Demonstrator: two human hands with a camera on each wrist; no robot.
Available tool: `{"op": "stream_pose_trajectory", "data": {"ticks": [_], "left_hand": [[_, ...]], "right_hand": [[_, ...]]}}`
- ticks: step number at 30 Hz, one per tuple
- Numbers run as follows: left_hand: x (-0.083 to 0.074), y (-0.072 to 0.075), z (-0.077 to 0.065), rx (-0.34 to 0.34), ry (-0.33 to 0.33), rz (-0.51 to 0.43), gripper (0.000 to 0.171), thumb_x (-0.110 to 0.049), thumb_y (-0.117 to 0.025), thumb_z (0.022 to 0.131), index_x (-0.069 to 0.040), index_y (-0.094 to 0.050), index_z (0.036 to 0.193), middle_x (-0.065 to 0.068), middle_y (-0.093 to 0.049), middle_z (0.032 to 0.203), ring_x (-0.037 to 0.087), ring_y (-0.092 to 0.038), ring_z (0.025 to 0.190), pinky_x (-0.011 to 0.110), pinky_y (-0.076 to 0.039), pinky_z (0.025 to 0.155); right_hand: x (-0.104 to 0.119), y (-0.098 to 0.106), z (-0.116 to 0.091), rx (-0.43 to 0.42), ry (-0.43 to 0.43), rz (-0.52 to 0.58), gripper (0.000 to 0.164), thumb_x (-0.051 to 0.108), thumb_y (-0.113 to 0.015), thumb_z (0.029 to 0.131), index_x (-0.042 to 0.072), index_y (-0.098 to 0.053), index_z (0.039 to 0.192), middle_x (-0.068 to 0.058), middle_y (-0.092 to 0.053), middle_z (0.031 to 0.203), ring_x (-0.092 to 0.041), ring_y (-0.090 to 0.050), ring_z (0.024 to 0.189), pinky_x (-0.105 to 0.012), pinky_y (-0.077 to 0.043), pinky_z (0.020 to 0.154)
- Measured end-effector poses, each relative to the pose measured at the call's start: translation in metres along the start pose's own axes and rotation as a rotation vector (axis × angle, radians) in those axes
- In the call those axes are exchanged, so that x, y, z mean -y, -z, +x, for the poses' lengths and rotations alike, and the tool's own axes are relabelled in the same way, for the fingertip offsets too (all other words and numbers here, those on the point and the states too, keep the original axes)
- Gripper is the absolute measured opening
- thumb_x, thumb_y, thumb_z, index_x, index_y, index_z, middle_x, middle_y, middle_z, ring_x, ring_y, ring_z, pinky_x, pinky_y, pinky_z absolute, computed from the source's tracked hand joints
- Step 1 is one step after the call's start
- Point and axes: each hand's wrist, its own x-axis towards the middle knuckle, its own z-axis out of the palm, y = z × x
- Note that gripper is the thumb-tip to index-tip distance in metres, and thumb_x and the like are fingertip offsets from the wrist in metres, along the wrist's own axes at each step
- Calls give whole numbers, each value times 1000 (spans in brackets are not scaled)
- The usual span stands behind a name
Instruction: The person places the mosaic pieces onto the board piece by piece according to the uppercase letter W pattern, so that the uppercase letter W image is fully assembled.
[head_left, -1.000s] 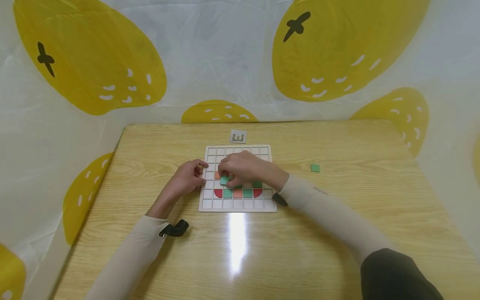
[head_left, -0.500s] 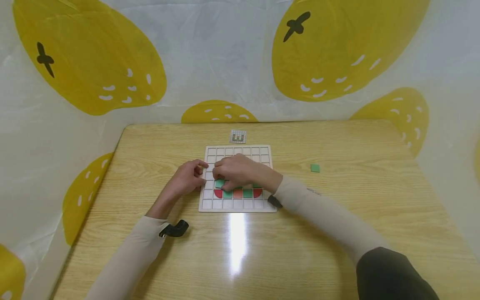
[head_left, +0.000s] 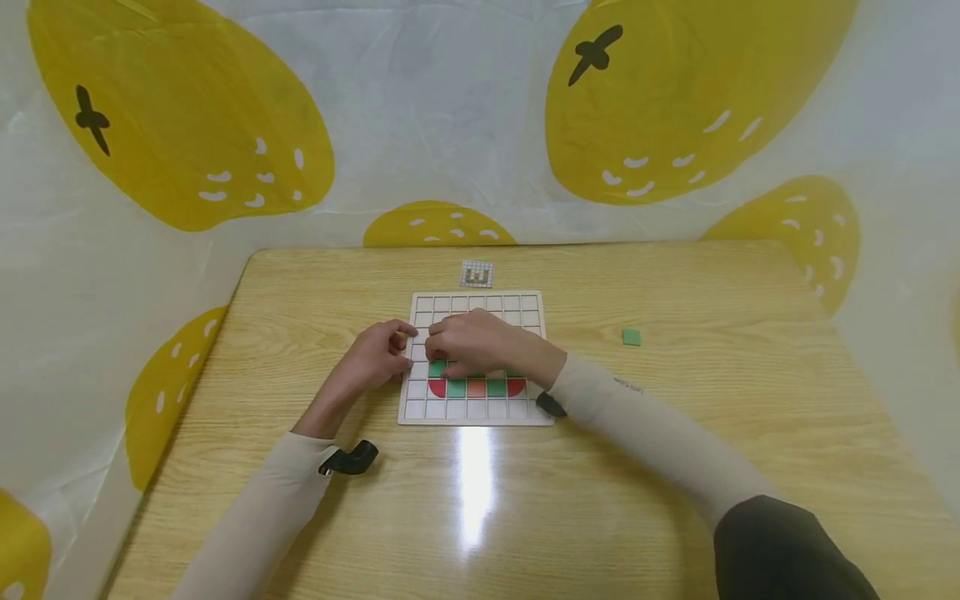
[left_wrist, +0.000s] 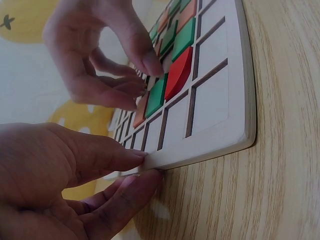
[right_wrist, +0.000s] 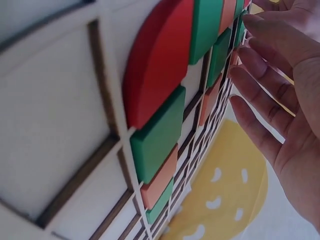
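Observation:
A pale gridded board [head_left: 476, 415] lies on the table with green, orange and red tiles in its cells. My left hand [head_left: 372, 357] holds the board's left edge, thumb and finger at the rim in the left wrist view. My right hand [head_left: 480, 340] hovers over the left middle of the board, covering several cells. Its thumb tip is right at a green tile [left_wrist: 158, 96], which lies flat in its cell between an orange tile [left_wrist: 140, 111] and a red rounded piece [left_wrist: 179, 75]. In the right wrist view, the right fingers [right_wrist: 265, 95] are spread and loosely bent.
A single green tile [head_left: 632, 337] lies on the wooden table [head_left: 660, 433] to the right of the board. Behind the board is a small card [head_left: 477, 274] with a grid pattern. A white cloth [head_left: 442, 100] printed with yellow fruit hangs around the table's back and sides.
The green tile pinched in my right hand has moved left and down into its cell and now lies flat. My right hand has shifted slightly left; the left hand stays put.

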Motion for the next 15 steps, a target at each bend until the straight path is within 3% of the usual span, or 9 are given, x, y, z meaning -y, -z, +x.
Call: {"op": "stream_pose_trajectory", "data": {"ticks": [8, 15], "left_hand": [[0, -1, 1, 3, 14, -11, 44, 2, -69, 91, -5, -58, 133, 16, -54, 109, 27, -55, 90, 29, -53, 64], [-1, -2, -1, -3, 15, -20, 45, 3, -68, 91, -4, -58, 134, 16, -53, 109, 27, -54, 90, 29, -54, 64]], "right_hand": [[-7, 5, -14, 16, -61, 101, 22, 31, -73, 93, 21, -72, 113, 8, -66, 102, -9, -57, 90, -27, -50, 70], [-22, 3, -34, -27, -97, 110, 24, 29, -73, 91, 22, -73, 114, 9, -67, 102, -8, -58, 90, -26, -49, 70]]}}
